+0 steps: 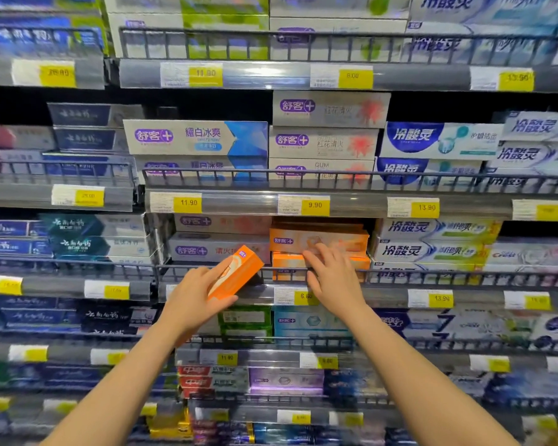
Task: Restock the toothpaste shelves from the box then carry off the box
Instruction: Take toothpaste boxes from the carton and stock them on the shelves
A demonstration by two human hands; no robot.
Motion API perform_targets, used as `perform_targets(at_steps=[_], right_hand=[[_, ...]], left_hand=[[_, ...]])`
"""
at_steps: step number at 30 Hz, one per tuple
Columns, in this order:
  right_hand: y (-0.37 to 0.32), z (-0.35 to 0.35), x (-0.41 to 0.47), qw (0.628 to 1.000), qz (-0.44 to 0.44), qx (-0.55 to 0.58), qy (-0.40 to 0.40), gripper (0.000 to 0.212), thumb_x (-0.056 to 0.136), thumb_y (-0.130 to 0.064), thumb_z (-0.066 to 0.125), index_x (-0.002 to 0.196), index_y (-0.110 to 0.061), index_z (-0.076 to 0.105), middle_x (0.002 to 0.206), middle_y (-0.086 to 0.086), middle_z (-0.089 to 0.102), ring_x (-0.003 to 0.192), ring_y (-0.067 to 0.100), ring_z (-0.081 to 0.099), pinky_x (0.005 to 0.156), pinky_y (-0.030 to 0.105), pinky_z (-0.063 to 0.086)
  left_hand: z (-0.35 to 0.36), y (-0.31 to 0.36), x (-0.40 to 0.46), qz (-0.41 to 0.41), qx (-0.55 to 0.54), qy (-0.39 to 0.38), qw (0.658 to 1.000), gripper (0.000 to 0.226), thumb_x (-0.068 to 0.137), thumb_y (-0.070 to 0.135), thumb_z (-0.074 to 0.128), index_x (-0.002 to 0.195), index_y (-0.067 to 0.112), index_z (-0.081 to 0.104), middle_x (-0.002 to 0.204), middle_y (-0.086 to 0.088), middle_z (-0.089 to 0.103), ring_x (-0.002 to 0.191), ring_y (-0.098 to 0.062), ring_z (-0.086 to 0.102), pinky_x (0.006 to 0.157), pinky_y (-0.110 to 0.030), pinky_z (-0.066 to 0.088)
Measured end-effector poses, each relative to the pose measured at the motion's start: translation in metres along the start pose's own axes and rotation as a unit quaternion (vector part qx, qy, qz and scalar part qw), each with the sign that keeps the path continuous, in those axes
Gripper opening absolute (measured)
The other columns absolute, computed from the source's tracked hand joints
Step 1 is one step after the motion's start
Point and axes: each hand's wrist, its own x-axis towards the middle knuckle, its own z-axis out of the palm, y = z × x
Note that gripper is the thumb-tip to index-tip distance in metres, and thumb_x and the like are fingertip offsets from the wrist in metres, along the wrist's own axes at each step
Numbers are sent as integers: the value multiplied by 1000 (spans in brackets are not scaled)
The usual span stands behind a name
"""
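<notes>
My left hand (195,294) grips an orange toothpaste carton (236,273), held end-on and tilted toward the shelf, just in front of the wire shelf rail (207,268). My right hand (331,275) reaches over the rail with straight fingers touching the stacked orange cartons (316,239) on the shelf above the 6.80 price tag (298,297). The stock box is not in view.
Grey and white toothpaste cartons (219,249) lie left of the orange stack, blue and white ones (429,249) to its right. Shelves with wire rails and yellow price tags run above and below, packed with cartons.
</notes>
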Motion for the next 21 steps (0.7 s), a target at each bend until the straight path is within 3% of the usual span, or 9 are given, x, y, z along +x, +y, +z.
perform_targets(at_steps=[7,16,21], right_hand=[[-1,8,6,1000,-4,8,10,35,84,-31,46,110,-16,63,111,7,61,98,26,58,80,40,48],[2,3,7,998,22,30,-41,41,88,-37,41,116,-15,60,113,6,59,105,26,54,90,42,42],[-2,-2,4,998,-22,54,1,42,86,-35,45,119,-14,60,117,6,60,107,24,56,93,42,43]], left_hand=[[4,1,-2,-9,-1,7,1000,87,66,77,35,144,47,12,98,8,42,93,-9,38,70,-28,36],[3,7,-6,-4,18,-9,1000,87,66,78,34,144,47,12,91,7,42,89,-11,40,67,-27,36],[5,16,-6,8,23,-35,999,88,66,79,33,144,47,10,93,8,43,92,-11,38,71,-28,40]])
